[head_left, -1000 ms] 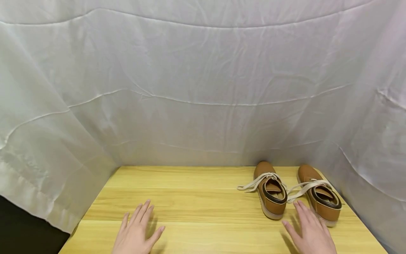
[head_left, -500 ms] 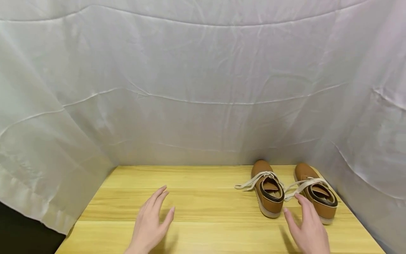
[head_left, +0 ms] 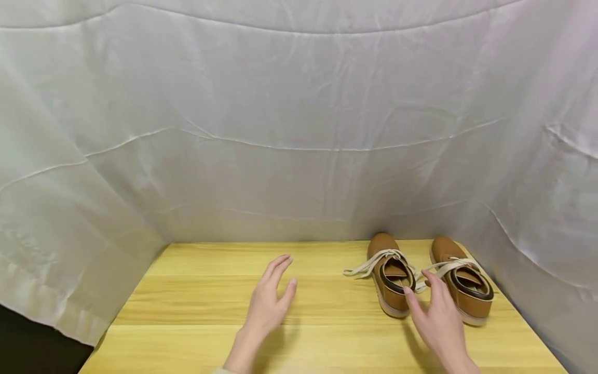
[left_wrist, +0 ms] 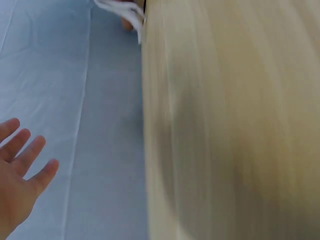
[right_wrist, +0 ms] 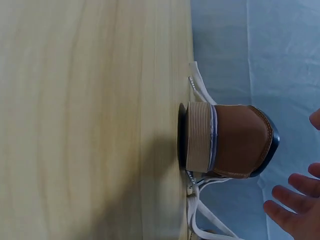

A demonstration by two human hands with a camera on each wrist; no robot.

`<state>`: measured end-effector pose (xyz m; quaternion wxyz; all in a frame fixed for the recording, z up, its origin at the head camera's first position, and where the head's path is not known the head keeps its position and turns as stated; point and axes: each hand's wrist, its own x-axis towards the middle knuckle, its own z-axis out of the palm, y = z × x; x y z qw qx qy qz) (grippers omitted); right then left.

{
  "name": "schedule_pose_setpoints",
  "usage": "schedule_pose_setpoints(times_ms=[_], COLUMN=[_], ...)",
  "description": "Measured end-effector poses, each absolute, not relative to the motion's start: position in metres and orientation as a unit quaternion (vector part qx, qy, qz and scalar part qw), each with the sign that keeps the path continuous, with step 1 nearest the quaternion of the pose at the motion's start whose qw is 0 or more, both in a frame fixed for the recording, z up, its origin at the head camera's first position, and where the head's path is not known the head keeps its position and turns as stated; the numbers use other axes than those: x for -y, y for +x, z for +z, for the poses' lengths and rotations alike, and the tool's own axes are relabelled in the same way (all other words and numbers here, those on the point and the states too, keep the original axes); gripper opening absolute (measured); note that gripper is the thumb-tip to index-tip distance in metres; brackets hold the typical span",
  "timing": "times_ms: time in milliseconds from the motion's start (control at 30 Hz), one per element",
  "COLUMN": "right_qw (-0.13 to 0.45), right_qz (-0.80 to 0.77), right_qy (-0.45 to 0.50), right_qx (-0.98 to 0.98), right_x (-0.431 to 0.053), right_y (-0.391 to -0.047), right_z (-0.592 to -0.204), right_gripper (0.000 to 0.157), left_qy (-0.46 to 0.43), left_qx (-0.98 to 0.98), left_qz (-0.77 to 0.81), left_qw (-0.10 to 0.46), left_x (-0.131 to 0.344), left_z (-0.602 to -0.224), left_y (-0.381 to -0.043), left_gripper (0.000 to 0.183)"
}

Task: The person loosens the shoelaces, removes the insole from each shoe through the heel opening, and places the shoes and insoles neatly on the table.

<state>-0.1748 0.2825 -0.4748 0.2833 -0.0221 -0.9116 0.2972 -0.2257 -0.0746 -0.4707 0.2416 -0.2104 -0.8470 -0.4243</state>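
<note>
Two brown lace-up shoes stand at the right end of the wooden table, toes toward the back. The left shoe has a pale lace trailing to its left. The right shoe has its lace loosely spread as well. My right hand hovers just behind the shoes, its thumb overlapping the left shoe's heel in the head view. In the right wrist view, fingers look apart from the shoe's heel. My left hand, fingers extended, is above the table left of the shoes, holding nothing.
Pale grey cloth hangs behind the table and along both sides. The right shoe stands close to the right-hand cloth. A dark area shows beyond the table's left front.
My left hand has moved right and forward, toward the shoes. My right hand has shifted slightly left and forward, nearer the left shoe's heel. The shoes stay in place on the table.
</note>
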Motion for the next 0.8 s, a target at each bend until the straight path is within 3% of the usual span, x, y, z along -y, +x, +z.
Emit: schedule_pose_setpoints(times_ms=[433,800], right_qw=[0.206,0.144], right_qz=[0.313,0.333], right_qy=[-0.03,-0.053], right_qx=[0.927,0.93], right_x=[-0.286,-0.284], right_y=[-0.193,-0.202], right_z=[-0.477,-0.478], right_gripper=[0.08,0.09], left_qy=[-0.189,-0.201], left_qx=[0.781,0.756], left_qz=[-0.588,-0.622], left_qw=[0.093,0.039], left_x=[-0.015,-0.083], left_z=[-0.474,-0.477], left_y=[-0.269,-0.292], left_gripper=[0.04,0.036])
